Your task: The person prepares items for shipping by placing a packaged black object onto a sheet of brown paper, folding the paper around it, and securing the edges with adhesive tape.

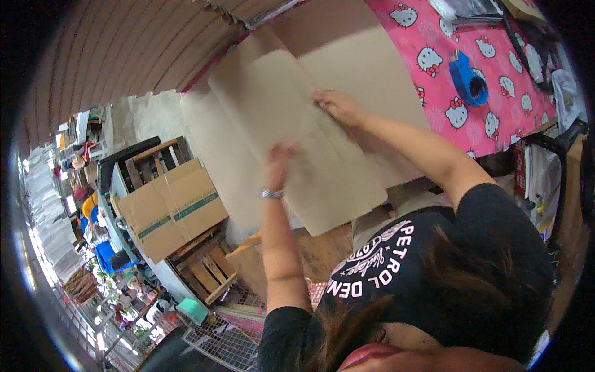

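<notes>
The flat cardboard sheet (322,124), lying on the pink-covered tabletop (496,93), is pressed by the spread right hand (338,105) while the left hand (279,162) (blurred, grip unclear) should be kept firm along the crease.

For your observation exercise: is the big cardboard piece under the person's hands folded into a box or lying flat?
Lying flat: the cardboard sheet is spread over the pink table, panels unfolded, with both the left hand and right hand on it.
</notes>
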A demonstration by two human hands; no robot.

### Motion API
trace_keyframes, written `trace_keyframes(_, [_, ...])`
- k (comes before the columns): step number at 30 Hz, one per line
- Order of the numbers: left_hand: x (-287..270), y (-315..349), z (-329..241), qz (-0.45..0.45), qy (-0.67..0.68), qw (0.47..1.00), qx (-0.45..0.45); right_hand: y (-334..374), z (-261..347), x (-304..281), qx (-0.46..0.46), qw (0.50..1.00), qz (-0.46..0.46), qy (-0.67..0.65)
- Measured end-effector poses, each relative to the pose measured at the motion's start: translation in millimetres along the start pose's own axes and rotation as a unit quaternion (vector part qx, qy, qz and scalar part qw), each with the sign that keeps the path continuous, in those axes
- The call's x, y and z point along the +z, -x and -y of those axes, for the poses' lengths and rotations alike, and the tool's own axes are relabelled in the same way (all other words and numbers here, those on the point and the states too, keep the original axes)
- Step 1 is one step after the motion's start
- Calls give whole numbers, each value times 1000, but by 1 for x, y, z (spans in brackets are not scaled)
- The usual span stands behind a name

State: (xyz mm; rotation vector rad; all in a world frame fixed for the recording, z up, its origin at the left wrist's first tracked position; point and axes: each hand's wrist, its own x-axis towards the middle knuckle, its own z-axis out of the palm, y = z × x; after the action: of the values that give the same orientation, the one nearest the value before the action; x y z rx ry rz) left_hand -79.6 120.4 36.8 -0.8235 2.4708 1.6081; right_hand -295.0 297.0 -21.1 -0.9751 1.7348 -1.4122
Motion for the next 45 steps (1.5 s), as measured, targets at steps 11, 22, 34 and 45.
trace_keyframes(11, [-24, -23, 43, -192, 409, 892, -18, -36, 7, 29, 10, 988, -132, 79])
trace_keyframes(22, [-25, -11, 79, -294, -18, 956, 13, -61, 25, 46, -49, 885, 10, 463])
trace_keyframes(34, [-28, -14, 65, -272, -307, 910, -62, -96, 46, 83, -115, 874, 131, 453])
trace_keyframes(45, [34, -58, -20, -236, -376, 879, -174, -87, 28, 11, 150, 945, 76, -279])
